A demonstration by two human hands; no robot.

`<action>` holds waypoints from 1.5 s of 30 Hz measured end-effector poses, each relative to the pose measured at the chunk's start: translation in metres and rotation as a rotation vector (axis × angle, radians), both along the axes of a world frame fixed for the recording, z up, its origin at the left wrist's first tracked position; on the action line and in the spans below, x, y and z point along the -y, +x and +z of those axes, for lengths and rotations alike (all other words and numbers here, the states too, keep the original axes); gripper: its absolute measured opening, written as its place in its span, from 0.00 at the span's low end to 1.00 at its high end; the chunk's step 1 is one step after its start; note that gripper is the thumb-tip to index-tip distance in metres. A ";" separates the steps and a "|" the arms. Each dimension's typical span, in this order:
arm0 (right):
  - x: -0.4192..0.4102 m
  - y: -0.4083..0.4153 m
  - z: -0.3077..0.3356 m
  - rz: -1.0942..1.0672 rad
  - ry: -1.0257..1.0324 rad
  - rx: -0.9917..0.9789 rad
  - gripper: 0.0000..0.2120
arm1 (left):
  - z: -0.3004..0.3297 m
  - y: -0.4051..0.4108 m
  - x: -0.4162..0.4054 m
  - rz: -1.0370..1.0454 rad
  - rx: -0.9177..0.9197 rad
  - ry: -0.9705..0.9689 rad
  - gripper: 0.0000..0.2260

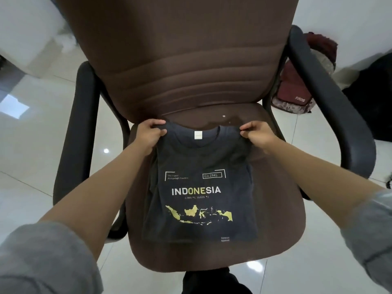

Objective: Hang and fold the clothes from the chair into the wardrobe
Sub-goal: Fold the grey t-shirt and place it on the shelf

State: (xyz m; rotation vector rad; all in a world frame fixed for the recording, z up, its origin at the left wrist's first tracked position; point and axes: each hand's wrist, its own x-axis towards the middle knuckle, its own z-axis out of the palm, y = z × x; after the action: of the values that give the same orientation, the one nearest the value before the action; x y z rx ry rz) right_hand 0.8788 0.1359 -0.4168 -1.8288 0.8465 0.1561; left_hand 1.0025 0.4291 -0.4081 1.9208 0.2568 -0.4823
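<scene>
While both forearms reach forward over the seat in the head view, the dark charcoal cotton T-shirt with the white and yellow "INDONESIA" lettering and yellow map print (201,187) lies on the seat of the brown fabric office chair with black plastic armrests (191,66), its sides tucked under so that it forms a narrow upright rectangle, collar toward the backrest and hem toward the front edge of the cushion. The left hand (148,135) grips the shirt at its left shoulder corner, fingers curled over the top edge and thumb beneath, pinching the cloth. The right hand (257,134) holds the right shoulder corner likewise, thumb and forefinger pinched on the fabric with the remaining fingers curled behind. The collar edge is raised slightly off the cushion between the two hands; the lower part of the shirt rests flat on the seat. A white neck label shows inside the collar. Grey sleeves (42,257) are pushed up on both arms. On the glossy white tiled floor (31,145), to the right of the chair and behind its armrest, stands a maroon and grey patterned backpack (297,88). A dark bulky item sits at the far right edge, too cropped to identify.
</scene>
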 end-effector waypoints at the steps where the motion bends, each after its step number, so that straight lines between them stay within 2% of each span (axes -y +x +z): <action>1: 0.001 0.001 -0.010 -0.017 0.009 0.006 0.05 | -0.009 0.002 0.000 0.012 0.006 -0.001 0.15; 4: 0.002 0.002 -0.032 -0.094 0.040 -0.007 0.10 | -0.027 0.000 0.002 0.069 0.003 -0.035 0.26; 6: 0.001 -0.002 -0.037 -0.139 0.059 -0.018 0.18 | -0.033 -0.005 0.001 0.105 -0.034 -0.079 0.33; 10: -0.010 -0.024 -0.022 -0.175 0.043 -0.003 0.27 | -0.030 -0.027 -0.012 0.106 -0.058 -0.028 0.38; 14: -0.032 -0.065 0.001 -0.139 -0.079 0.037 0.26 | -0.004 -0.077 -0.027 0.056 -0.047 0.047 0.34; 22: -0.079 -0.161 0.020 -0.068 -0.060 -0.087 0.20 | 0.015 -0.181 -0.077 -0.036 -0.136 0.138 0.20; 27: -0.105 -0.214 0.012 -0.049 -0.163 -0.180 0.22 | -0.001 -0.224 -0.102 -0.196 -0.069 0.295 0.16; 30: -0.120 -0.231 0.001 -0.057 -0.183 -0.190 0.20 | -0.011 -0.235 -0.109 -0.188 0.013 0.389 0.16; 35: -0.134 -0.245 -0.012 -0.137 -0.257 -0.095 0.16 | -0.023 -0.249 -0.114 -0.025 0.030 0.391 0.14; 40: -0.139 -0.254 -0.013 -0.194 -0.272 0.048 0.11 | -0.028 -0.263 -0.117 0.000 0.095 0.348 0.03; 45: -0.143 -0.261 -0.015 -0.201 -0.278 0.128 0.09 | -0.032 -0.270 -0.123 -0.038 0.161 0.363 0.06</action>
State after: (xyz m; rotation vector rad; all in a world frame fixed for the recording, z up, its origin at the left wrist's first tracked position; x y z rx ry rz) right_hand 0.6175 0.2785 -0.4318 -1.9721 0.9928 -0.2142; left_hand 0.7323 0.5522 -0.4404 2.3093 0.2132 -0.3177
